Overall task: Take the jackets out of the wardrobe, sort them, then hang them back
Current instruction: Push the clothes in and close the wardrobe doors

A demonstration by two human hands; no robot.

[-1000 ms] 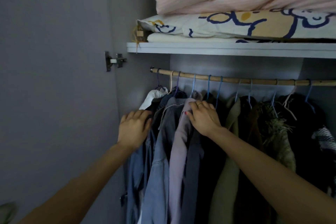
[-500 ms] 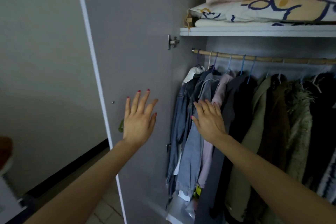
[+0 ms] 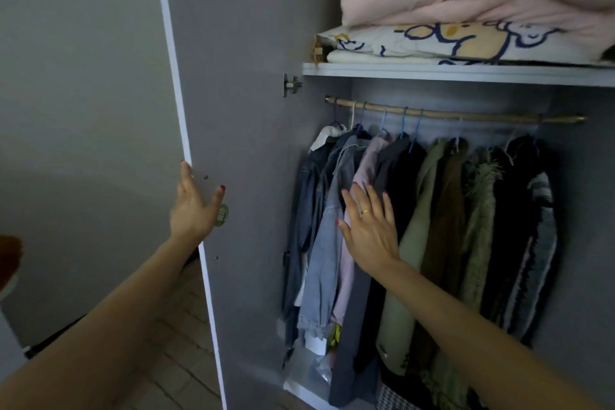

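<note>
Head view, left hand (image 3: 193, 210) splayed on wardrobe door (image 3: 239, 110), right hand (image 3: 369, 230) flat against jackets (image 3: 432, 210)

Your jackets (image 3: 416, 210) hang from the wooden rail (image 3: 466, 113); above, the shelf (image 3: 432, 71) carries folded bedding (image 3: 466, 27), perhaps quilts.
</note>
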